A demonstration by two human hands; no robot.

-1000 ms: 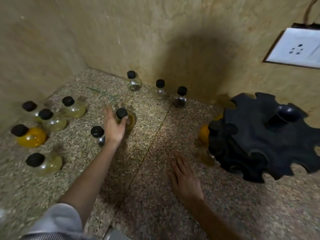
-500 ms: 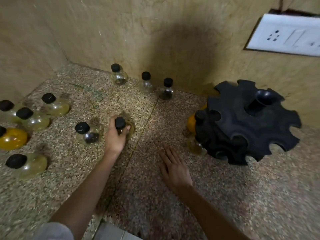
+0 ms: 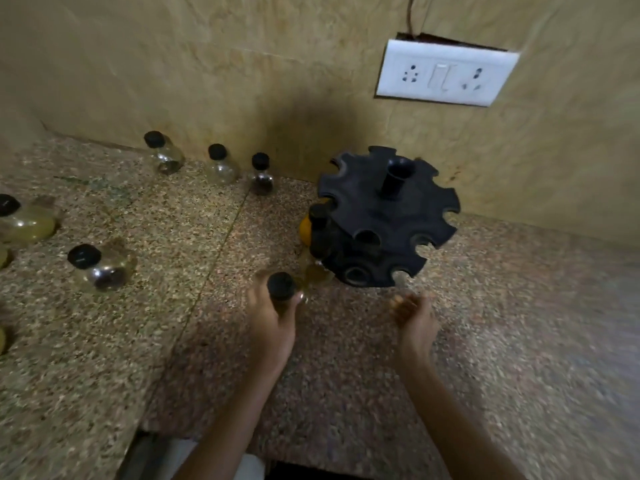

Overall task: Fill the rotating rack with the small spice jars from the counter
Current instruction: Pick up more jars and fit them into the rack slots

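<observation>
My left hand [image 3: 272, 323] grips a small spice jar with a black cap [image 3: 281, 286], held just left of the black rotating rack [image 3: 388, 220]. The rack stands near the back wall and has notched slots around its rim and a centre post. An orange-filled jar [image 3: 305, 227] sits in a slot on its left side, and a yellowish jar [image 3: 316, 273] sits low at its front left. My right hand [image 3: 414, 315] hovers in front of the rack with fingers curled and nothing in it. Loose jars stand on the counter: three along the wall [image 3: 218, 166] and one with dark contents [image 3: 104, 268].
More jars lie at the far left edge [image 3: 24, 221]. A white socket plate [image 3: 445, 74] is on the wall above the rack. The speckled stone counter [image 3: 485, 323] stretches right of the rack. The counter's front edge runs below my forearms.
My left hand has lifted the jar from the counter and carried it right, to the rack. My right hand left the counter and moved toward the rack's front.
</observation>
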